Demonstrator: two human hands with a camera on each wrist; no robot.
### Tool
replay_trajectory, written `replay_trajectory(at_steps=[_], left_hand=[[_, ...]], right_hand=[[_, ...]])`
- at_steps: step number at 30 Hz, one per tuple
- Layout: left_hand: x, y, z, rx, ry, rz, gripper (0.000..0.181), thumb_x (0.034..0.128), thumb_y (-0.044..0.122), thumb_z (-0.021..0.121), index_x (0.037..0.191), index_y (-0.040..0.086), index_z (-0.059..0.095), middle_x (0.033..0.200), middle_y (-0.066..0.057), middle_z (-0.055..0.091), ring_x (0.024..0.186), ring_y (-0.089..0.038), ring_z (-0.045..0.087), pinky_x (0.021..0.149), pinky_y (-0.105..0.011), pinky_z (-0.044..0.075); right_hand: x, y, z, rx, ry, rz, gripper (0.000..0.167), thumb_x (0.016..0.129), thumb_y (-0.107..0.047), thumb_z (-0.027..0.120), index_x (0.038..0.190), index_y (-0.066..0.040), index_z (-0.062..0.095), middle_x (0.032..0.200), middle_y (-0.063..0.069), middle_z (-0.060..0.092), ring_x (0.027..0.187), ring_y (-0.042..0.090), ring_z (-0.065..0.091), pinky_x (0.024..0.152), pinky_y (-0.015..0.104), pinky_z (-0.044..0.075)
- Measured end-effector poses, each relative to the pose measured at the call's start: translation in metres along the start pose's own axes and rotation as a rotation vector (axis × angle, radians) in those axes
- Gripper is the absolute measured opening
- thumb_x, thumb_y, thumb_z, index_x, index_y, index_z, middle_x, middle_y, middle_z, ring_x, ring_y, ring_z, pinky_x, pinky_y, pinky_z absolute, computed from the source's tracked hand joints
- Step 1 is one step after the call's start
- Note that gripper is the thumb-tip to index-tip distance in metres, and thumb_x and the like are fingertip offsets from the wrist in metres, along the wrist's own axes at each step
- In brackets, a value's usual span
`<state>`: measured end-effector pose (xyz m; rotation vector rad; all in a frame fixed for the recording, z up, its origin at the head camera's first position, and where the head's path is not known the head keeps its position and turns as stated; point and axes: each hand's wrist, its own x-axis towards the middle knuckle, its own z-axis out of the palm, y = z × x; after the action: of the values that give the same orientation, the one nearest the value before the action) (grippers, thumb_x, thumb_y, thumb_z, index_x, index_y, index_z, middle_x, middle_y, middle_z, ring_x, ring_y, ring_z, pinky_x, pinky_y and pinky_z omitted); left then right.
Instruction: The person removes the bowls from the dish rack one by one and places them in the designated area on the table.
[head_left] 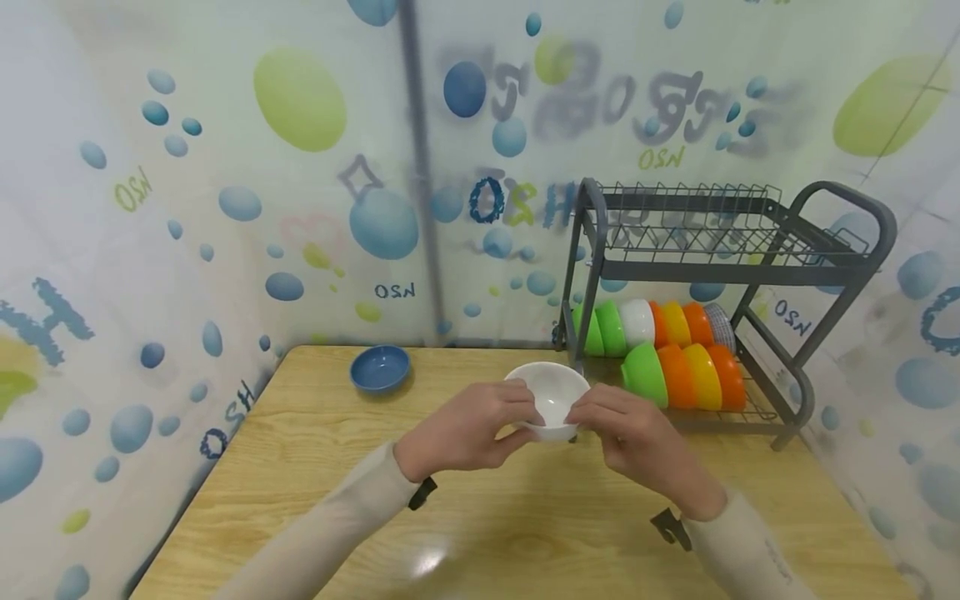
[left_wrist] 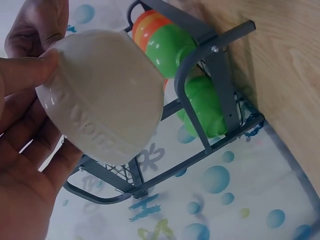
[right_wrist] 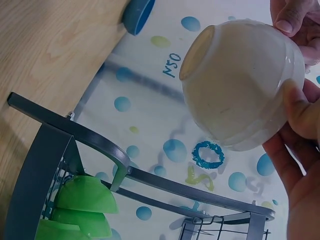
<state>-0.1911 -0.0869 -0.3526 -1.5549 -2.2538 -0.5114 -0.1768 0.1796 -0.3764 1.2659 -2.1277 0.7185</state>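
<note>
White bowl [head_left: 553, 390], below and right of the head view's centre
Left hand [head_left: 474, 423] and right hand [head_left: 647, 437] pinch its rim from opposite sides; likely light, stiff, slick and breakable, it seems best held there.

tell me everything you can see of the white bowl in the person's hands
The bowl is white, glossy and rounded, ceramic-looking, with a foot ring underneath and raised marks near the rim. Nothing shows inside it. It is held above the table, near the left end of the dish rack, gripped at either side of its rim by the left hand and right hand.
</note>
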Motion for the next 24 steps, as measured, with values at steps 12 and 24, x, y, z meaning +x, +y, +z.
replay_trajectory(at_steps=[12,24], left_hand=[[-0.011,-0.011,0.012,0.031,0.104,-0.021,0.004,0.0913,0.011,0.076,0.094,0.014,0.073,0.087,0.005,0.065,0.078,-0.008,0.052,0.07,-0.02,0.049],[-0.025,-0.038,0.017,0.086,0.135,-0.13,0.005,0.0912,0.011,0.076,0.094,0.014,0.073,0.086,0.005,0.067,0.076,-0.009,0.053,0.068,-0.023,0.049]], right_hand=[[0.003,0.01,0.006,0.008,0.031,0.06,0.035,0.104,-0.035,0.054,0.12,-0.01,0.073,0.123,0.005,0.07,0.115,0.022,0.061,0.111,0.01,0.039],[0.021,0.032,-0.005,-0.06,0.364,0.367,0.061,0.081,0.001,0.083,0.139,-0.003,0.061,0.142,0.016,0.061,0.13,0.033,0.057,0.113,0.016,0.041]])
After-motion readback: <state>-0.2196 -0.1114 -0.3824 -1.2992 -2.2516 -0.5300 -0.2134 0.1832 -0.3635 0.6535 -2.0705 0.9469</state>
